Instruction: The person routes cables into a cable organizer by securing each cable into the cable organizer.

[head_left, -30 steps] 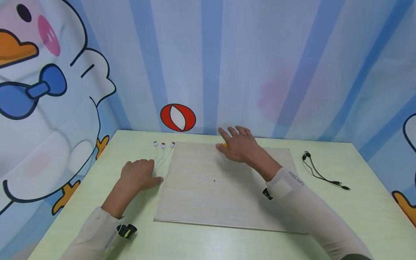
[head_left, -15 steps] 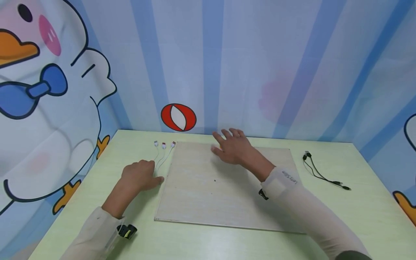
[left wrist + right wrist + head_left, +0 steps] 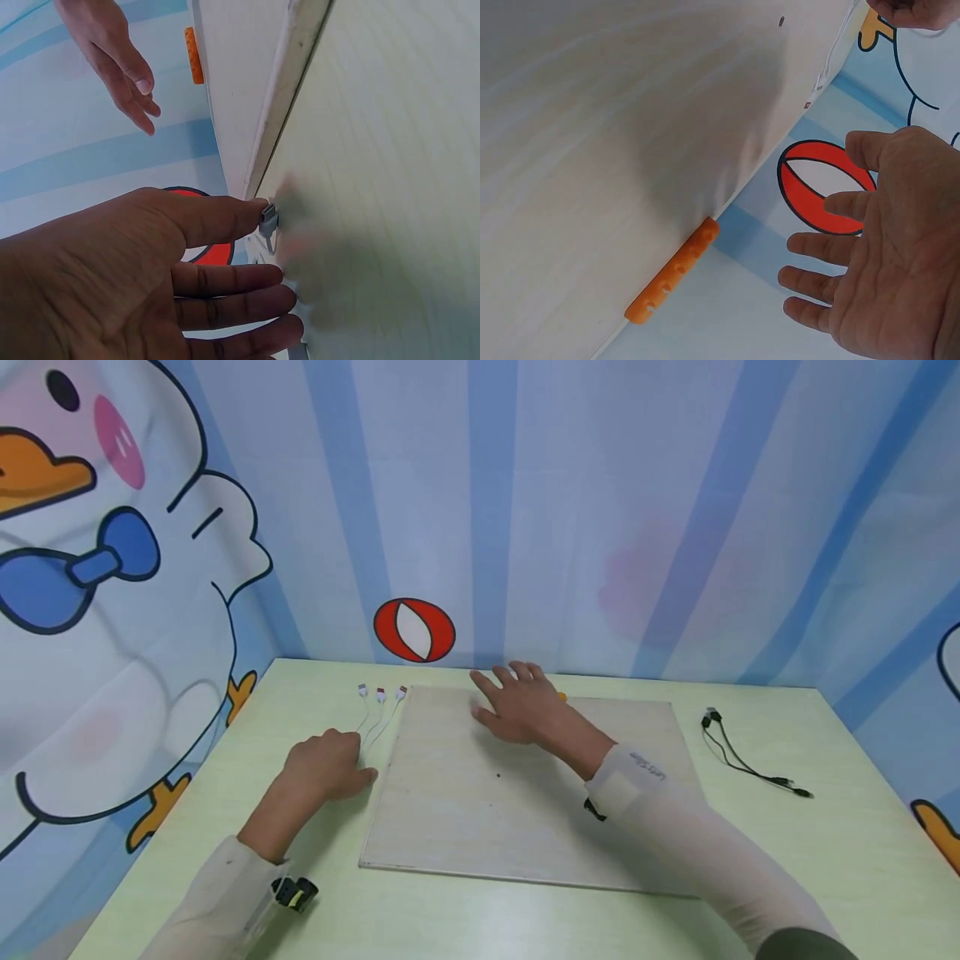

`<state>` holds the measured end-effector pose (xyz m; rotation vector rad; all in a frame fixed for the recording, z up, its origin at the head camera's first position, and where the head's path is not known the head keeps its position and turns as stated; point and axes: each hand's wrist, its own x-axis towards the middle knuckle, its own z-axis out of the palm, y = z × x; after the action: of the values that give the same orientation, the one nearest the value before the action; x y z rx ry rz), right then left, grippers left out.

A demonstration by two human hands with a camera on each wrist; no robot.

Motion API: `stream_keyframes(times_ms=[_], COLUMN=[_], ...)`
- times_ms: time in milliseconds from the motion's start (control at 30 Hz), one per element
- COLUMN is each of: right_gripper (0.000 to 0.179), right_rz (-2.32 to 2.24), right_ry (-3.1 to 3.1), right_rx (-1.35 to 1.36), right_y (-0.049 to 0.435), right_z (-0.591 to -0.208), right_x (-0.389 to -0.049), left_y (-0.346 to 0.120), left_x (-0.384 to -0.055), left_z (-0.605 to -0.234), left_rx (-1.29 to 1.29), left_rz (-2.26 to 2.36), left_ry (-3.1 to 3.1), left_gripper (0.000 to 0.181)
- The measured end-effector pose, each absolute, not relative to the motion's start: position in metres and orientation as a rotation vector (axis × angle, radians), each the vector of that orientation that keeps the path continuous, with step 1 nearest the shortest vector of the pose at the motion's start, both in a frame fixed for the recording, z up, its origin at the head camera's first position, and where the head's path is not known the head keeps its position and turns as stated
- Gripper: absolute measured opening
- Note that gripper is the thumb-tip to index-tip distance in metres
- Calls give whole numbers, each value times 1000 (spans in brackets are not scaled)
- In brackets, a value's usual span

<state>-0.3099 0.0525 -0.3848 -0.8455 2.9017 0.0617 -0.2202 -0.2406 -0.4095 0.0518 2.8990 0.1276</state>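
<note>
My left hand (image 3: pixel 326 766) rests low at the board's left side, over the near ends of several thin white USB cables (image 3: pixel 382 718). In the left wrist view a small USB plug (image 3: pixel 268 220) shows right by the thumb tip, with the fingers fairly straight and apart from the thumb. My right hand (image 3: pixel 521 703) holds nothing and hovers, fingers spread, over the back of a pale flat board (image 3: pixel 465 827). An orange notched strip (image 3: pixel 673 274) lies along the board's back edge. In the head view the right hand hides most of it.
A black cable (image 3: pixel 738 764) with several plugs lies on the table (image 3: pixel 847 860) to the right of the board. Behind the table hangs a blue striped backdrop (image 3: pixel 570 510) with cartoon prints. Each wrist carries a small black mount (image 3: pixel 295 893).
My right hand has moved left above the board's back part, and the orange strip's end now shows on its right side. The left hand has stayed in place.
</note>
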Motion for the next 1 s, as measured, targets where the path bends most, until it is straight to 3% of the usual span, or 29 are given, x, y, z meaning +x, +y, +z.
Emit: stream_keyframes(times_ms=[167,433,700,1000], right_gripper=[69,69,74,81], right_rz=[100,147,214,273], right_ry=[2891,2881,2884,2898], right_rx=[-866,-910,-968,-982], right_y=[44,27,15,2], right_z=[-386,-384,-383,-383], right_x=[-311,-309,-304,-303], left_y=[-238,-236,-269,-273], left_x=[-219,-223,-270,-282], left_z=[-409,-412,-478,-494], left_rx=[46,-37,-83,-33], left_rz=[218,258,315,397], left_ry=[2900,2870,2800,2848], left_gripper=[26,25,28,21])
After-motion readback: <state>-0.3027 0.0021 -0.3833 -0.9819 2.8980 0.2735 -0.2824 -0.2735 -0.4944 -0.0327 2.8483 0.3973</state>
